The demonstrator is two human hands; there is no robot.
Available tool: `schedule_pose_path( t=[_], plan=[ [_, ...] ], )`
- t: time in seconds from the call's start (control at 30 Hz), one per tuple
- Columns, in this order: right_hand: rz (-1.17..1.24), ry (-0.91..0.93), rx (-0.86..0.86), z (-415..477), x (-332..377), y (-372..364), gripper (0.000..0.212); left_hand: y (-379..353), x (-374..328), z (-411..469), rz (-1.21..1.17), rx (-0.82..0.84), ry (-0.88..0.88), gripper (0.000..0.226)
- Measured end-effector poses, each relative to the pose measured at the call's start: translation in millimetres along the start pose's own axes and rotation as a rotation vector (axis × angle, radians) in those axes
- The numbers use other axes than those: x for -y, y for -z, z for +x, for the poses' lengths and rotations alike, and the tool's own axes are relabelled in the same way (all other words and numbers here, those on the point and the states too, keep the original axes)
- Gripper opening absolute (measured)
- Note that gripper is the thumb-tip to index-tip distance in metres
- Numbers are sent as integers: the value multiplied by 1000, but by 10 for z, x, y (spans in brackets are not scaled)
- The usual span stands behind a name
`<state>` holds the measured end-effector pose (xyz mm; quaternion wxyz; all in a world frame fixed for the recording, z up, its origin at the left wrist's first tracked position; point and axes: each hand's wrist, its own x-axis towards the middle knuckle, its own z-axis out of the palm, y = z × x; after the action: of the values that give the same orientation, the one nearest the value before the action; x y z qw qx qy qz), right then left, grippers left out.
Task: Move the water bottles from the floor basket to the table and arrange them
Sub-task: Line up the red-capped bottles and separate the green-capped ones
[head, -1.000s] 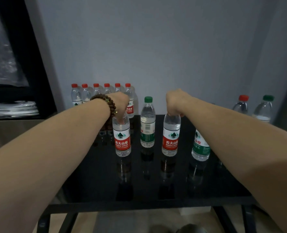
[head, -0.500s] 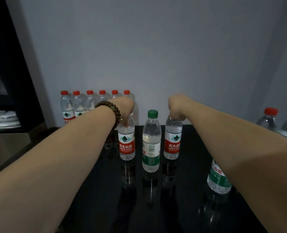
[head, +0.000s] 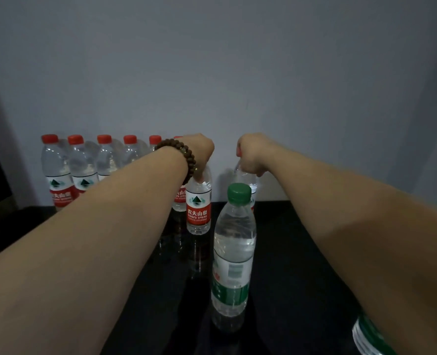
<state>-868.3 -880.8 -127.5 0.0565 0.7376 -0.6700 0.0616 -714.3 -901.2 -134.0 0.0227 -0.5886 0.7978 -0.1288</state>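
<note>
We thought a few things could go wrong from here. On the left, a row of red-capped bottles [head: 84, 172] stood at the back of the table [head: 302, 252], by the wall. Our left hand [head: 198, 152], the one with the bead bracelet [head: 186, 162], held a red-label bottle [head: 198, 208] just beside the end of that row. If we pushed it too far left, it could bump the last bottle and knock the row over like dominoes. We held each bottle only by its top, so one could swing, or slip out if our grip got loose. In the middle, a green-capped bottle [head: 234, 252] stood close to us, between our arms. An arm pulled back carelessly could tip it. On the right, a green-label bottle [head: 366, 334] sat partly under our right arm, and it could get knocked over too.

The fingers of our left hand were curled tight round the neck of the red-label bottle, and its cap was hidden inside them. The bottle went straight down below the fingers, with its bottom at the table; we could not tell if it touched. Our right hand [head: 250, 155] was closed the same way round the top of a second bottle [head: 247, 181]. A bit of red cap peeked out beside those fingers. That bottle also went down below the fingers, but the green-capped bottle hid its lower part.
</note>
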Motion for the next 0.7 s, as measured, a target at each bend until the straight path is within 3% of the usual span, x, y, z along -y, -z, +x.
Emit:
schedule_pose_path(
  t=[0.7],
  plan=[
    [40, 6, -49, 908, 67, -245, 28, -213, 100, 941, -59, -33, 39, 50]
  ],
)
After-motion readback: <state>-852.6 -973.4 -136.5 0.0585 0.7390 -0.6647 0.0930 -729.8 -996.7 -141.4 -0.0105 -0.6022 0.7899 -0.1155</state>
